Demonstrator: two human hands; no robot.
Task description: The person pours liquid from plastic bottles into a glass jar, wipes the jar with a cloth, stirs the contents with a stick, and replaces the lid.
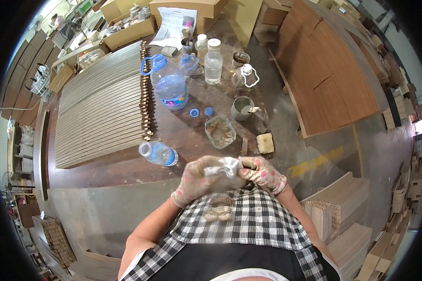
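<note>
Both grips clamp one clear bag: your left hand cradles it, your right hand pinches its neck, holding it above the surface edge, near a lying bottle.

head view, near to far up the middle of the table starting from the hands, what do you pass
hands gripping a crumpled white cloth → small plastic bottle lying on its side → hexagonal dish → grey cup → big blue-capped water jug → clear white-capped bottle

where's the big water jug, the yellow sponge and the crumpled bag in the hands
big water jug (170, 86), head view, on its clear body
yellow sponge (265, 143), head view, on its top face
crumpled bag (224, 168), head view, on its bunched middle
</note>
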